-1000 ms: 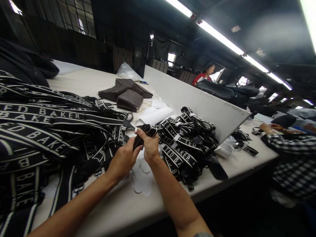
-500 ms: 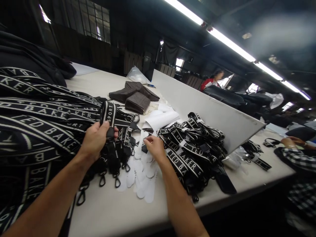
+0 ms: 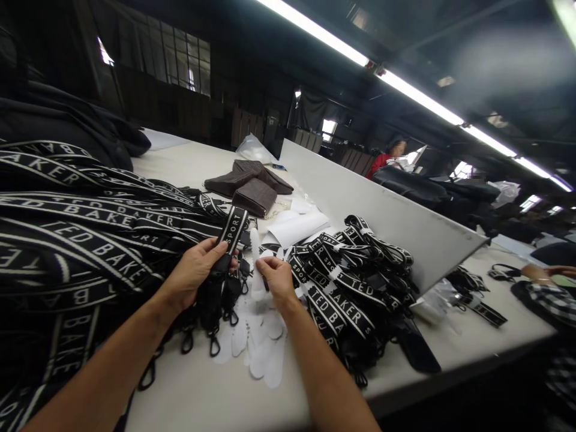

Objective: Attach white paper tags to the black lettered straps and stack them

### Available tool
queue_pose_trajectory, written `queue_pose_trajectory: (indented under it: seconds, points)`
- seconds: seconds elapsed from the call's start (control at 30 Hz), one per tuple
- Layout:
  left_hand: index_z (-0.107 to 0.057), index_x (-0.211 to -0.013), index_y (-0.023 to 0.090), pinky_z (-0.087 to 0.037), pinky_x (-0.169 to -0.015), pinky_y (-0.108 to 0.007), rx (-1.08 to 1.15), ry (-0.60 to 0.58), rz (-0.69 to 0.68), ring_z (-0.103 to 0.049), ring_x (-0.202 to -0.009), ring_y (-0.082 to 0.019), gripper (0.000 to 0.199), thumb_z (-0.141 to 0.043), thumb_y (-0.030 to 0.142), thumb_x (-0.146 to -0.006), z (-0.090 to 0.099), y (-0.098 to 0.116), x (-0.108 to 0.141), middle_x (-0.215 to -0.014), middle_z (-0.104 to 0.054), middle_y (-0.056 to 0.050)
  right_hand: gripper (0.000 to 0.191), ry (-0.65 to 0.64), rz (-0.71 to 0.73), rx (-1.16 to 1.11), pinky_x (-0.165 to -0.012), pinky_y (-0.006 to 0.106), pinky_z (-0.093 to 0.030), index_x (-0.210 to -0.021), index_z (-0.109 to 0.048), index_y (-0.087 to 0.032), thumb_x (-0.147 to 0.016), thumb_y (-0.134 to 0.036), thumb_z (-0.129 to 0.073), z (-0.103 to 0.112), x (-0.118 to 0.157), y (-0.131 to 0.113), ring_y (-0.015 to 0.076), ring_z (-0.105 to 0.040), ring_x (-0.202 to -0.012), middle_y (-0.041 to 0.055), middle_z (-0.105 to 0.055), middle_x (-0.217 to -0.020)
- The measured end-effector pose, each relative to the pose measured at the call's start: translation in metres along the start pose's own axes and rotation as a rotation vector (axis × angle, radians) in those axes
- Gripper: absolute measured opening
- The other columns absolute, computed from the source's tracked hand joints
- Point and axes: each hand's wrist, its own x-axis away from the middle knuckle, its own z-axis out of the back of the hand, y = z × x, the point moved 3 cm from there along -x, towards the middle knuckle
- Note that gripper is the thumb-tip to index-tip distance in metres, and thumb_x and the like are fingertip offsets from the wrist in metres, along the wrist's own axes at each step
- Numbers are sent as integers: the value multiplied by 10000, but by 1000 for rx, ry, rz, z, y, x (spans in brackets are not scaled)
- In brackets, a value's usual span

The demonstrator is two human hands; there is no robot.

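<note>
Black webbing with white lettering and edge stripes makes up the folded strap [image 3: 233, 231] in the left hand [image 3: 193, 267], its thumb laid across the front and its fingers curled behind. The strap's upper end stands above the grip, leaning slightly right. It should feel light, flexible but fairly firm where folded, and not fragile; a flat hold across the layers, between thumb and fingers, would likely stop them fanning apart.

Right of it, just beside, the right hand [image 3: 276, 279] has thumb and fingertips brought together, seemingly on a white paper strip [image 3: 255, 246] that stands up at its left. Paper like this is probably almost weightless, easily creased or torn, so a gentle pinch near an end should suit it. More white paper pieces [image 3: 265, 354] lie overlapping on the desk [image 3: 202, 402] below the right hand.

Loose straps [image 3: 103, 210] heap up left of the left hand; a pile of banded straps [image 3: 335, 291] lies close to the right hand's right.
</note>
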Motion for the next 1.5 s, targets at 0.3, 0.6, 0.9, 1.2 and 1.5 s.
queue_pose_trajectory:
  seconds: [0.3, 0.6, 0.9, 1.2, 1.5]
  points:
    - [-623, -1032, 141, -547, -689, -213, 88, 3, -26, -656, -751, -155, 644, -925, 376, -514, -19, -11, 9, -824, -709, -21, 479, -365, -232, -401, -521, 180, -398, -699, -661, -129, -446, -425, -940, -12, 30, -26, 70, -494, -530, -16, -602, -614]
    - [-661, -999, 129, -484, -582, -165, 90, -132, 19, -549, -603, -81, 531, -880, 437, -626, -13, -4, 10, -800, -685, -25, 489, -310, -302, -481, -572, 175, -434, -669, -633, -140, -374, -337, -969, -15, 32, -27, 83, -560, -574, -23, -637, -620]
    - [-626, -893, 144, -446, -551, -180, -231, -15, -114, -528, -587, -100, 505, -897, 424, -572, -9, 3, 10, -677, -615, 28, 278, -144, 21, -329, -642, 233, -441, -745, -741, -158, -602, -366, -857, -4, 32, -40, 100, -548, -619, 2, -669, -685]
    - [-661, -948, 160, -490, -640, -249, -577, 7, -255, -621, -710, -183, 515, -830, 504, -604, -2, 9, 3, -792, -693, -12, 256, -266, 103, -222, -658, 269, -478, -788, -788, -165, -682, -397, -814, -3, 38, -51, 134, -592, -640, 43, -700, -700]
    - [-663, -964, 165, -519, -703, -284, -654, 1, -281, -667, -776, -229, 556, -821, 538, -583, 0, 12, 4, -844, -726, -31, 303, -289, 127, -154, -676, 285, -522, -806, -793, -162, -691, -442, -809, -3, 37, -49, 145, -621, -636, 52, -713, -701]
